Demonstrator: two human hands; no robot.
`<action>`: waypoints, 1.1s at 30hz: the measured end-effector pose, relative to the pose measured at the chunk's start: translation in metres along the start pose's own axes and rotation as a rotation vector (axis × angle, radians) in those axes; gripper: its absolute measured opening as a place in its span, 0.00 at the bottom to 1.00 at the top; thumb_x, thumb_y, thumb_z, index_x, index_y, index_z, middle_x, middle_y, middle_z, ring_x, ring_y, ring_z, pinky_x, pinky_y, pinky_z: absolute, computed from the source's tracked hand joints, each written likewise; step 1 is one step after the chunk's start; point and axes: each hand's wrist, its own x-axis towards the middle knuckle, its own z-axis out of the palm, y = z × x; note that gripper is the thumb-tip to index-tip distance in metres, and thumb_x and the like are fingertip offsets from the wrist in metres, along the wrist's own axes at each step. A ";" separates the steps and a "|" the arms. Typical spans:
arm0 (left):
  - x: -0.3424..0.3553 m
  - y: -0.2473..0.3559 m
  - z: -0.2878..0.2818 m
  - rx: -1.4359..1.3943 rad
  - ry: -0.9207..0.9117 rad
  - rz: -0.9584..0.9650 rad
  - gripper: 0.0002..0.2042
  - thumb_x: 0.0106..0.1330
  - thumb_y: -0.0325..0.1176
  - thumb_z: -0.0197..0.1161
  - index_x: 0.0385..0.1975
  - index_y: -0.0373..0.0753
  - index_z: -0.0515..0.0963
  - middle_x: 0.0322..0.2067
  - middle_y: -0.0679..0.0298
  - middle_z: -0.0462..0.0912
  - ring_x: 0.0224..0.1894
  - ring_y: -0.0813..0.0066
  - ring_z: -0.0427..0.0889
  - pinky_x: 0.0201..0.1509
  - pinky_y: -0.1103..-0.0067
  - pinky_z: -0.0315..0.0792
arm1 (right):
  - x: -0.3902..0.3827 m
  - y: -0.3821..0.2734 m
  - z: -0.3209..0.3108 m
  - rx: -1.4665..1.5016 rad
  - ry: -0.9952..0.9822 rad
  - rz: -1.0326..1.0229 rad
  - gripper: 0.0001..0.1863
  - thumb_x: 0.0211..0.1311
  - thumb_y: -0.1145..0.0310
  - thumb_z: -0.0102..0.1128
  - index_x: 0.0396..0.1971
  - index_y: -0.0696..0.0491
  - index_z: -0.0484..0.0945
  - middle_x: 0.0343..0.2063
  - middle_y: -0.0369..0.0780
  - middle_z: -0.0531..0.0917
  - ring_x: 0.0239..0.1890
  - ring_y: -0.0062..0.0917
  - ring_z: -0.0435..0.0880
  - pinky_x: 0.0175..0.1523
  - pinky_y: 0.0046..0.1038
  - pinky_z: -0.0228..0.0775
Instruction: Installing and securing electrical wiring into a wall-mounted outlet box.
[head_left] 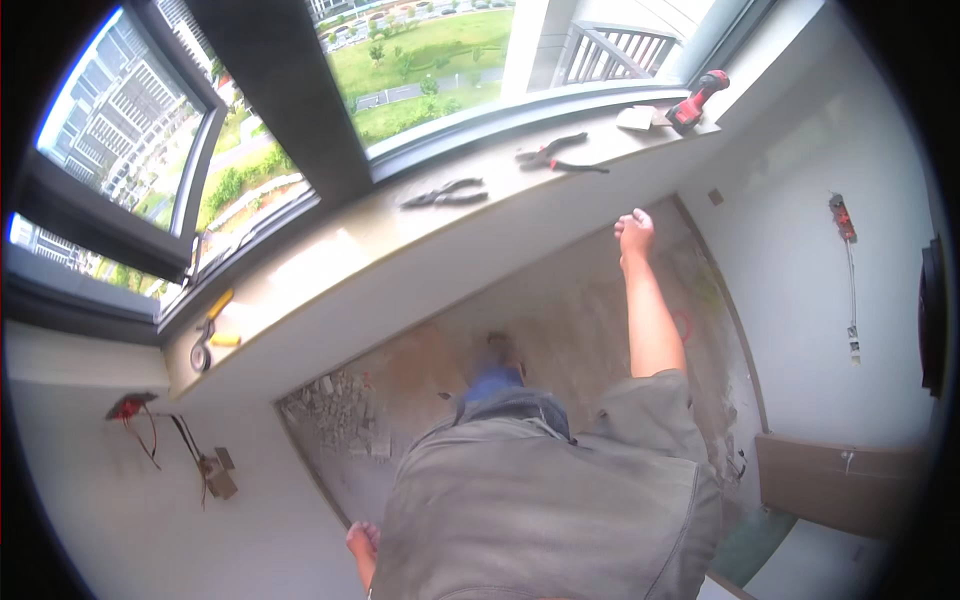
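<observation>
My right hand (634, 236) is raised in front of me, just below the window sill (330, 250). Its fingers are curled in and nothing shows in them. Low at my left side hangs my left hand (363, 540), its fingers also curled with no object visible. Nearest to the right hand on the sill lie pliers with dark and red handles (560, 157). Dark long-nosed pliers (445, 194) rest to their left. A red and black cordless drill (697, 102) is at the sill's right end, by a pale flat piece (637, 119). A yellow-handled tool (212, 335) lies at the left end.
An open window sash (205, 165) is at the left. Broken rubble (340, 412) lies on the bare floor. Wires hang from a left wall box (130, 405) and a right wall box (843, 217). A brown cardboard box (840, 485) is at lower right.
</observation>
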 end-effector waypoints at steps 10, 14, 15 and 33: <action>-0.009 0.038 0.169 0.378 -0.173 0.444 0.16 0.65 0.33 0.55 0.47 0.29 0.75 0.37 0.56 0.83 0.37 0.67 0.83 0.39 0.72 0.78 | 0.358 -0.103 -0.027 -0.348 0.242 -0.371 0.18 0.49 0.62 0.67 0.33 0.63 0.79 0.29 0.45 0.84 0.34 0.32 0.81 0.42 0.35 0.71; -0.095 0.213 0.172 0.052 -0.070 -0.130 0.14 0.64 0.33 0.56 0.46 0.33 0.77 0.33 0.58 0.82 0.32 0.70 0.83 0.26 0.74 0.77 | 0.437 -0.118 -0.034 -0.173 0.047 -0.251 0.22 0.48 0.69 0.68 0.45 0.62 0.77 0.42 0.43 0.82 0.43 0.28 0.82 0.49 0.31 0.71; -0.090 0.194 0.171 -0.009 -0.028 -0.192 0.14 0.64 0.32 0.56 0.47 0.33 0.76 0.34 0.58 0.82 0.33 0.70 0.83 0.27 0.74 0.78 | 0.452 -0.119 -0.034 -0.044 -0.030 -0.241 0.20 0.50 0.70 0.67 0.44 0.59 0.76 0.41 0.40 0.81 0.42 0.26 0.81 0.48 0.30 0.71; -0.127 0.172 0.215 0.047 -0.027 -0.241 0.14 0.63 0.32 0.57 0.46 0.35 0.77 0.34 0.58 0.83 0.31 0.70 0.83 0.32 0.73 0.77 | 0.405 -0.168 -0.061 -0.776 0.228 -0.748 0.27 0.51 0.58 0.67 0.50 0.53 0.74 0.48 0.43 0.81 0.51 0.39 0.79 0.55 0.38 0.68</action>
